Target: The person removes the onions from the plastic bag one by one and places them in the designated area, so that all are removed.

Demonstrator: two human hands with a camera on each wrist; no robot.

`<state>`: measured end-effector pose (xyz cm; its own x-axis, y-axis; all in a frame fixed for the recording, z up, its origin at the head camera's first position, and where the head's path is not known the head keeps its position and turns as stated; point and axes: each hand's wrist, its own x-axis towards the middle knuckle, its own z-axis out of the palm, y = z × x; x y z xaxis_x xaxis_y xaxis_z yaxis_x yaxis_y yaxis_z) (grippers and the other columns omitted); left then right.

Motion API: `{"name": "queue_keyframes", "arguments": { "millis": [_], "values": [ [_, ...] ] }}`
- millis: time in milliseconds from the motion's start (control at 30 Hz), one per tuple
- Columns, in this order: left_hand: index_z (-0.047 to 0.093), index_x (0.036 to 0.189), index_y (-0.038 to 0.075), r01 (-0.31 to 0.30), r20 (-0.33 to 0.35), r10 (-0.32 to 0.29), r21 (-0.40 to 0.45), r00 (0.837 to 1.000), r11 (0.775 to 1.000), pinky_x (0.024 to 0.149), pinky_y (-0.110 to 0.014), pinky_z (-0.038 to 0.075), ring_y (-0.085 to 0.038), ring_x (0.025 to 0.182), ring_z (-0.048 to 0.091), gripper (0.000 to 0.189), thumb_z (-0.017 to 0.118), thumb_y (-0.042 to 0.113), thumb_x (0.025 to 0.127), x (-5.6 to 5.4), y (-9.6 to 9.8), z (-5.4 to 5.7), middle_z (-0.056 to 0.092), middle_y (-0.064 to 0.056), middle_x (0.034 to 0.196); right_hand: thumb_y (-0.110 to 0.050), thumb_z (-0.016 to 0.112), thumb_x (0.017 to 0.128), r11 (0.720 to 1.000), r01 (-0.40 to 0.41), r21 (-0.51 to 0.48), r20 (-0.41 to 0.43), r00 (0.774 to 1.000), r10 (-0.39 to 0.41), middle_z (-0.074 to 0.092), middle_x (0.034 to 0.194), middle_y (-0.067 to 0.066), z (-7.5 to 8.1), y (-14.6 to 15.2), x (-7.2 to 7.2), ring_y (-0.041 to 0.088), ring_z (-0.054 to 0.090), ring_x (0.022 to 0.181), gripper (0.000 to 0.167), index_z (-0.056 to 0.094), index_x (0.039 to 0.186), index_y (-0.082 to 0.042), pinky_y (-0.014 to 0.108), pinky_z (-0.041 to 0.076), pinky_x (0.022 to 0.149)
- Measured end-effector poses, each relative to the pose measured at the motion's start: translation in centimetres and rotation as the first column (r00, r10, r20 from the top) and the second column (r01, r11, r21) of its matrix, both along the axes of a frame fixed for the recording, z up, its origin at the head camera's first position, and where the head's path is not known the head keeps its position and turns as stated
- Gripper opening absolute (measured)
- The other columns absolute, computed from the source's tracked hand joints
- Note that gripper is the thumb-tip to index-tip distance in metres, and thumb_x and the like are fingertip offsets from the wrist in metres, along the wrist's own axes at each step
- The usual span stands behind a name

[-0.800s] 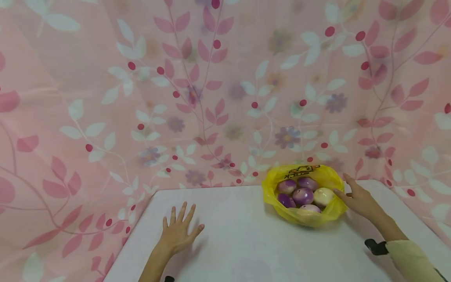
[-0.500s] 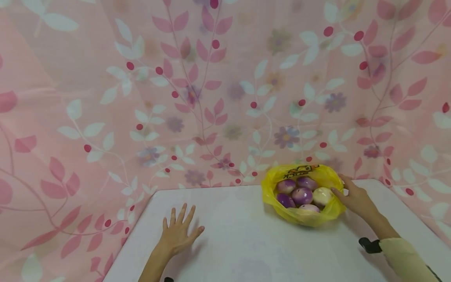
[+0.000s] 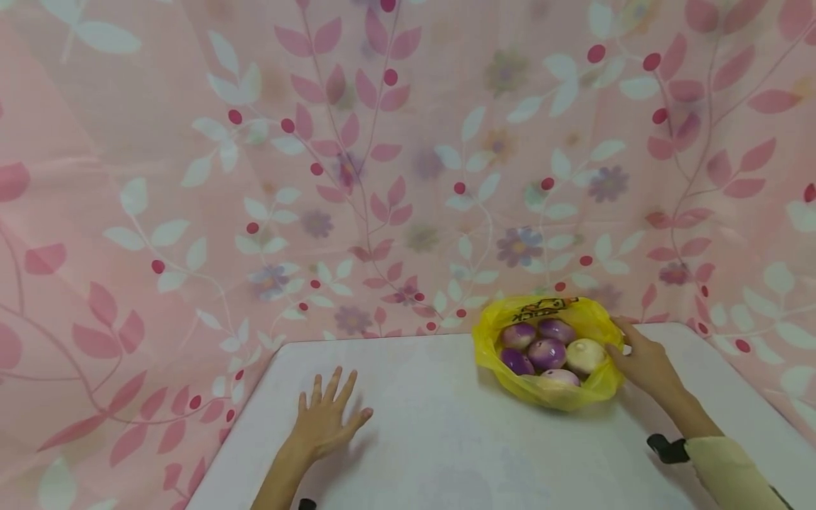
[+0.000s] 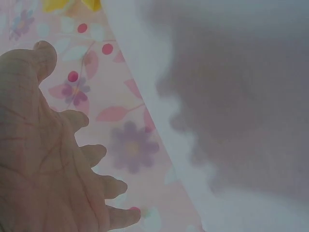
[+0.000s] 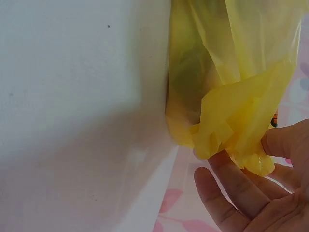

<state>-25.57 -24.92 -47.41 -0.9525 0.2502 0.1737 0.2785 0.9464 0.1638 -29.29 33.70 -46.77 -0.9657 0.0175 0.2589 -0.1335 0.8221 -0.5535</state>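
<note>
A yellow plastic bag (image 3: 510, 386) with black print stands at the right of the white table, its mouth spread wide. Inside lie several glossy round onions, mostly a purple onion (image 3: 547, 353) and others like it, with one cream onion (image 3: 585, 356) at the right. My right hand (image 3: 647, 361) holds the bag's right rim; in the right wrist view the thumb lies on the crumpled yellow plastic (image 5: 236, 125) and the fingers (image 5: 241, 186) curl in from the other side. Well to the left, my left hand (image 3: 321, 423) hovers palm down over the table, fingers spread, holding nothing.
The white table (image 3: 440, 418) reaches back to a pink floral curtain (image 3: 395, 177) hanging behind it and along both sides. A black wrist strap piece (image 3: 668, 449) sits by the right sleeve (image 3: 733, 467).
My right hand has moved slightly left and its fingers have closed on the bag's right rim, which has shifted a little inward. The left hand stays nearly still.
</note>
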Motion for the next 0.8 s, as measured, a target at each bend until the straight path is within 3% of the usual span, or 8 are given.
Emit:
{"name": "queue_keyframes", "arguments": {
  "millis": [167, 367, 800],
  "values": [
    [0.028, 0.157, 0.021, 0.009, 0.001, -0.009, 0.009, 1.0, 1.0, 0.099, -0.08, 0.013, -0.057, 0.14, 0.015, 0.084, 0.04, 0.073, 0.091, -0.3, 0.7, 0.2, 0.019, -0.014, 0.161, -0.019, 0.059, 0.097, 1.0, 0.002, -0.011, -0.049, 0.999, -0.003, 0.051, 0.12, 0.044, -0.2, 0.0, 0.2, 0.045, 0.064, 0.081, 0.061, 0.033, 0.147, 0.003, 0.051, 0.056, 0.063],
    [0.025, 0.158, 0.025, 0.007, 0.021, -0.007, 0.022, 1.0, 1.0, 0.099, -0.08, 0.016, -0.056, 0.141, 0.014, 0.088, 0.04, 0.078, 0.088, -0.6, 1.6, 0.5, 0.017, -0.012, 0.162, -0.015, 0.06, 0.095, 1.0, -0.019, -0.023, -0.074, 0.997, 0.018, 0.051, 0.119, 0.045, 0.0, -0.5, 0.3, 0.046, 0.065, 0.08, 0.061, 0.033, 0.147, 0.004, 0.048, 0.057, 0.06],
    [0.036, 0.154, 0.025, 0.075, -0.022, -0.073, 0.11, 0.997, 0.991, 0.086, -0.068, 0.046, -0.057, 0.128, 0.041, 0.095, 0.049, 0.082, 0.08, -2.2, 7.9, 2.5, 0.031, -0.02, 0.156, -0.023, 0.061, 0.098, 0.999, 0.005, -0.034, -0.004, 1.0, -0.005, 0.046, 0.126, 0.045, 0.1, -0.4, 0.2, 0.054, 0.062, 0.091, 0.068, 0.026, 0.151, 0.003, 0.048, 0.057, 0.063]
  ]
}}
